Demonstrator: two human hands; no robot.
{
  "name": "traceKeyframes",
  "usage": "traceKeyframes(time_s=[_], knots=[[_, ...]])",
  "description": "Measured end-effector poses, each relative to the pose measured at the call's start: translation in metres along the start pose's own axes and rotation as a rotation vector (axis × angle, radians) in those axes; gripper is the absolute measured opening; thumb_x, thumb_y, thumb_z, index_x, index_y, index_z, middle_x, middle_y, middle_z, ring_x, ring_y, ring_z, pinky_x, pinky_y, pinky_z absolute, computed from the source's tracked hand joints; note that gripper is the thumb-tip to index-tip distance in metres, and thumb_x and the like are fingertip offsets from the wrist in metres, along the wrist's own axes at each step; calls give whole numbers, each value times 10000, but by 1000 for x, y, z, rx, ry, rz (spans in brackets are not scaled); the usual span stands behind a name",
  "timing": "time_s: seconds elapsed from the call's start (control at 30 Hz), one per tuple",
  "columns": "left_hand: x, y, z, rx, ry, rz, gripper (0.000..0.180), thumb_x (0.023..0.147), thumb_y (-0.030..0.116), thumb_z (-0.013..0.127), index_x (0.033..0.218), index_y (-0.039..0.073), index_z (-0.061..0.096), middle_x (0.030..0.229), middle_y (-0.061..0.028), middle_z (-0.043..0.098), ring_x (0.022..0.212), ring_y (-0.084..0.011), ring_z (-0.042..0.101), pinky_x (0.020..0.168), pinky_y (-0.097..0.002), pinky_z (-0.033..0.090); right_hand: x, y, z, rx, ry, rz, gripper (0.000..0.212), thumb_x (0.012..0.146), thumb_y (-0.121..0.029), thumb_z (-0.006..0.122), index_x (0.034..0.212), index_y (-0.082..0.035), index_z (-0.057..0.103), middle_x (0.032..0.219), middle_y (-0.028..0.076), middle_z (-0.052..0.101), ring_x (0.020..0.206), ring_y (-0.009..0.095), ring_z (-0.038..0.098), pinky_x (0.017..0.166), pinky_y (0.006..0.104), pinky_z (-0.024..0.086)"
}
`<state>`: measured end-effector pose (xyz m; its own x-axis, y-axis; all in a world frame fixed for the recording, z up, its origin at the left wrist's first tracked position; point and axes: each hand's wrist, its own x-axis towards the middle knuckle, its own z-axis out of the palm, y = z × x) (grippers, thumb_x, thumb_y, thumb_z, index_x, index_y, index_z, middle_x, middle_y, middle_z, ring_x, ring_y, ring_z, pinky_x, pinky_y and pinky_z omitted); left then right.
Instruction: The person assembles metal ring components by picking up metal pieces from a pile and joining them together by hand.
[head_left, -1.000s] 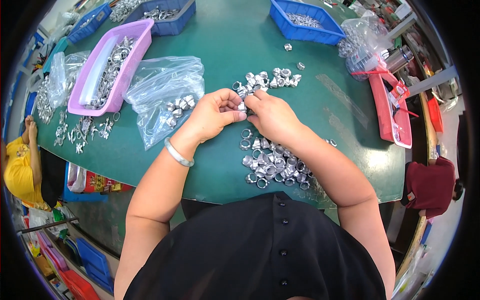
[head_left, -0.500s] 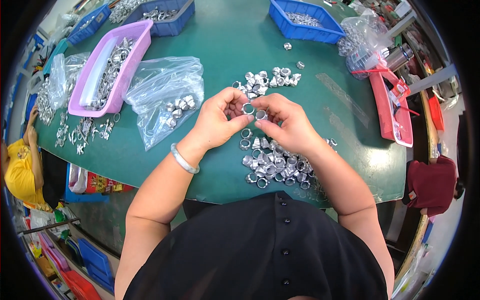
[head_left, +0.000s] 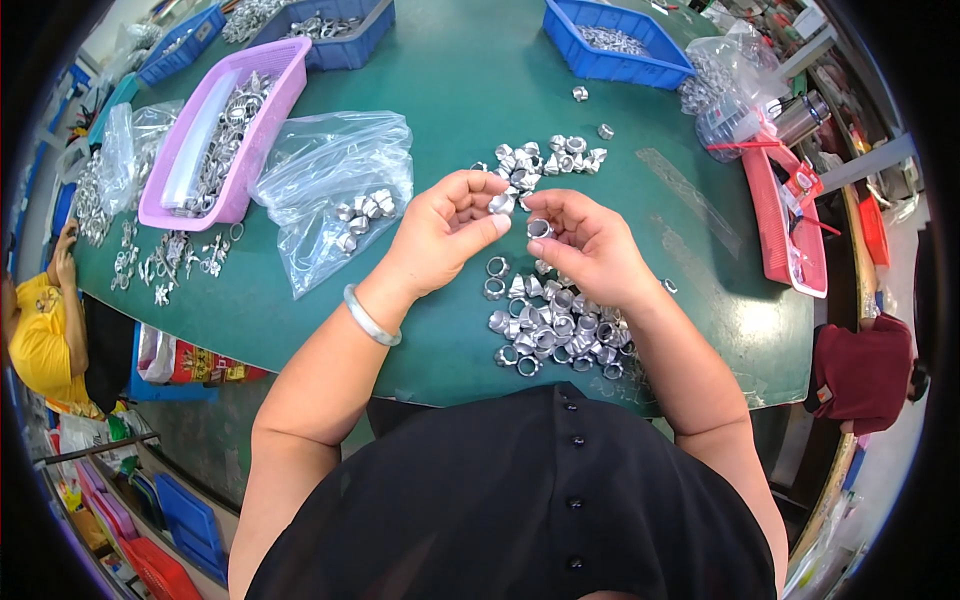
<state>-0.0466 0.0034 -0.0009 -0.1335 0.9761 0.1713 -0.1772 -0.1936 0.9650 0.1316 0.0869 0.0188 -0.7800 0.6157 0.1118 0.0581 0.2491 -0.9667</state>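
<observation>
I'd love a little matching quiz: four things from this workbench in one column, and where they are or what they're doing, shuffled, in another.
Column one
1. Pale bangle
2. Clear plastic bag
3. Larger pile of silver rings
4. Right hand

Column two
A. Pinching a silver ring between thumb and fingers
B. Lying between the lilac basket and the left hand
C. On the green tabletop, near the black shirt
D. Around the left wrist

Right pairs: 1-D, 2-B, 3-C, 4-A
</observation>
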Motion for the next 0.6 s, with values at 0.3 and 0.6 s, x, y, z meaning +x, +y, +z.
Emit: traceKeyframes(time_s=[0.3, 0.6], knots=[[2, 0, -9, -482, -97, -207, 312, 907, 151, 489, 1182, 4, 486, 1001, -109, 603, 899, -181, 604, 795, -288, 496, -1, -8, -2, 206, -2, 6, 395, 781, 62, 590, 1156, 6, 478, 1026, 60, 542, 924, 103, 522, 796, 239, 451], [2, 1, -12, -605, -173, -280, 324, 927, 180, 450, 1191, -8, 458, 1007, -132, 604, 919, -217, 613, 799, -303, 512, 0, -8, -1, 210, 29, -71, 395, 775, 43, 610, 1148, 10, 484, 1018, 70, 554, 912, 110, 529, 763, 243, 457]])
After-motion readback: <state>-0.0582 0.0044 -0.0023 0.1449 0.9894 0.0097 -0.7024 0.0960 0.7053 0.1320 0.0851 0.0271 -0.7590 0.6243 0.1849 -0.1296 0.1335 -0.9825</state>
